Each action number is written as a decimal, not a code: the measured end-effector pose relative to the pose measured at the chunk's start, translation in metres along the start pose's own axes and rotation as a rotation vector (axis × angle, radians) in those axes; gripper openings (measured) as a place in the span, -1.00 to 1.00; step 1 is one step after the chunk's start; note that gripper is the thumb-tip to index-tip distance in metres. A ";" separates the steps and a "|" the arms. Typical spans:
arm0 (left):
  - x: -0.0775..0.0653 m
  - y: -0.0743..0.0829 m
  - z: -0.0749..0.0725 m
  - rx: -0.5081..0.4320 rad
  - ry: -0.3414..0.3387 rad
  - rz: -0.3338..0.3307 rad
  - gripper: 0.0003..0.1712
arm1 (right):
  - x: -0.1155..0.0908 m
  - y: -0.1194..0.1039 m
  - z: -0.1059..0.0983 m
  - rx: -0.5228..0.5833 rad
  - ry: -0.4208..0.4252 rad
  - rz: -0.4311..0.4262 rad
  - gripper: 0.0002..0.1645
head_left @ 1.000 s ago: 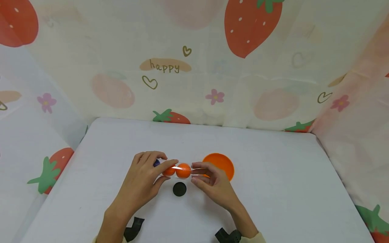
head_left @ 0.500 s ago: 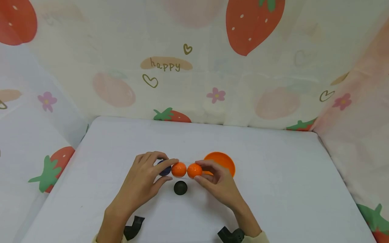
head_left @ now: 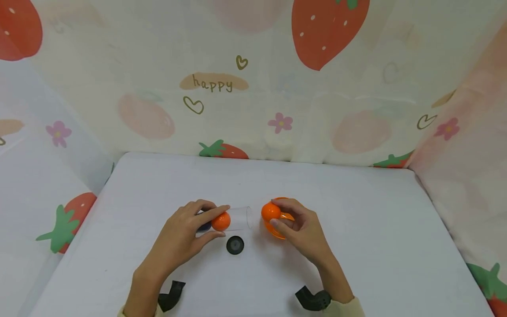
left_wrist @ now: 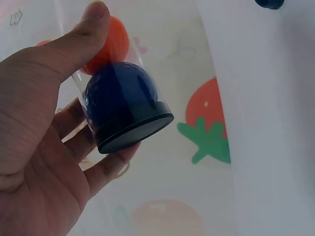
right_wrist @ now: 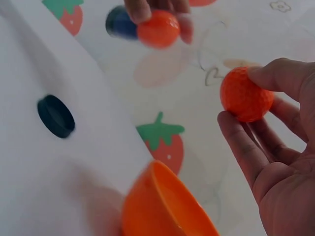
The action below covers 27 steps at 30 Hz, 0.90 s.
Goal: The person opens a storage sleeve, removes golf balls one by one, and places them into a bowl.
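Observation:
My left hand (head_left: 184,231) grips a clear plastic tube (head_left: 239,219) that lies sideways, its open end toward the right. Inside sit a blue ball (left_wrist: 118,91) and, beside it, an orange ball (head_left: 221,221). A black cap (left_wrist: 135,129) closes the tube's left end. Between thumb and fingertips, my right hand (head_left: 303,226) pinches a dimpled orange golf ball (right_wrist: 246,94). In the head view this ball overlaps the left part of an orange bowl (head_left: 273,231), which the right hand partly hides.
A loose round black cap (head_left: 235,245) lies on the white table (head_left: 190,176) just in front of the tube. Dark camera mounts (head_left: 172,296) sit at both wrists. Behind the table hangs a strawberry-printed curtain (head_left: 253,114), which continues along both sides.
My right hand has drawn one orange golf ball out of the tube's open end and carried it right, to the bowl. The left hand keeps its grip on the tube.

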<state>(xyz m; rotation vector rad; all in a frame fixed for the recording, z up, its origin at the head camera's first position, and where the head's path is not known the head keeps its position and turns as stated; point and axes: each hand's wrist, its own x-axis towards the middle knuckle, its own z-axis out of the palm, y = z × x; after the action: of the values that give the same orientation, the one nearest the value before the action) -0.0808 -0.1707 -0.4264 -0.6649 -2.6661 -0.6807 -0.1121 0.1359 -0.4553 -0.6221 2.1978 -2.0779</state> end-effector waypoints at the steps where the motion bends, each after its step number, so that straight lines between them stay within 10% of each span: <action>1: 0.000 -0.001 -0.001 -0.005 -0.004 -0.009 -0.31 | 0.001 0.000 -0.004 -0.011 0.003 -0.001 -0.49; 11: -0.001 -0.004 -0.005 -0.051 -0.040 -0.072 -0.31 | 0.004 0.006 -0.036 -0.164 0.027 0.010 -0.45; 27: -0.001 -0.004 -0.003 -0.045 -0.059 -0.089 -0.31 | 0.004 0.015 -0.032 -0.407 0.022 -0.060 -0.48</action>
<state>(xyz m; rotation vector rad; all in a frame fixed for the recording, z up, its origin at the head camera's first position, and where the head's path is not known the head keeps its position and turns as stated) -0.0817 -0.1761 -0.4254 -0.5891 -2.7561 -0.7583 -0.1295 0.1653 -0.4660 -0.6986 2.6692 -1.6715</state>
